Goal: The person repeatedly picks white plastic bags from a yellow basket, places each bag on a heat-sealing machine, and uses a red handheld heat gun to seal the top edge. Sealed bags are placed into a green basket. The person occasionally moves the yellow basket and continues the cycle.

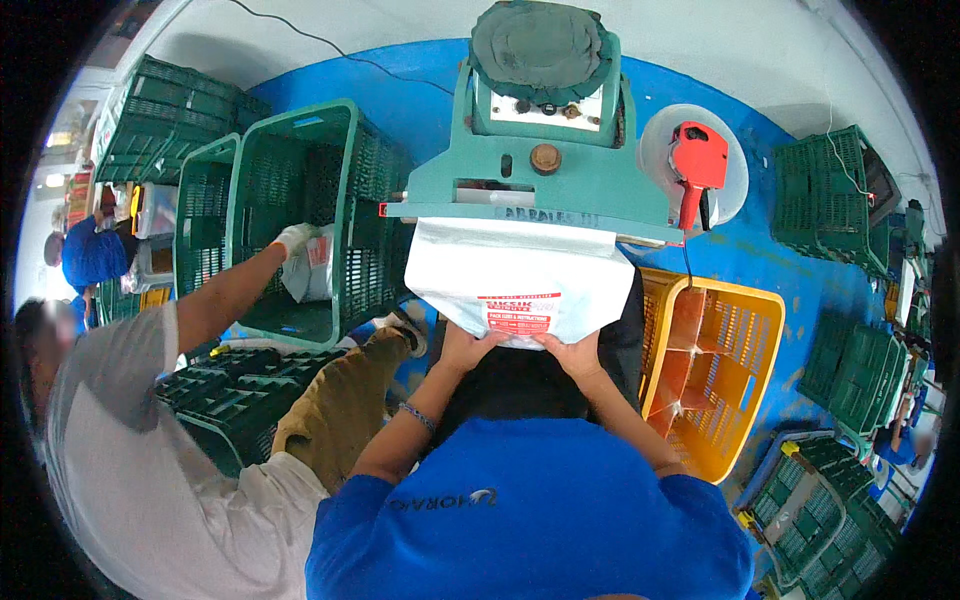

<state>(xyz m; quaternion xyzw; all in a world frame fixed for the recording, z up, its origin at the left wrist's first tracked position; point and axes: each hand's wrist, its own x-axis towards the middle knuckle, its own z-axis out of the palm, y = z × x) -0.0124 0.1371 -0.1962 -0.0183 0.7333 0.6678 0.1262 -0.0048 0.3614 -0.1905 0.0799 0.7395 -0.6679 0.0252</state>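
Note:
A white plastic bag (515, 275) with a red printed panel hangs from the mouth of a teal-green machine (545, 175) straight ahead of me. Both of my hands press up against the bag's lower edge: my left hand (465, 350) under its left corner, my right hand (577, 352) under its right corner, fingers curled onto the plastic. A bracelet sits on my left wrist. My blue shirt fills the bottom of the view.
To my left, a person in a white shirt reaches a gloved hand (293, 240) with a white packet into a tall green crate (300, 210). A yellow crate (715, 370) stands to the right; a red labelling gun (697, 165) hangs beside the machine. Green crates are stacked around the blue floor.

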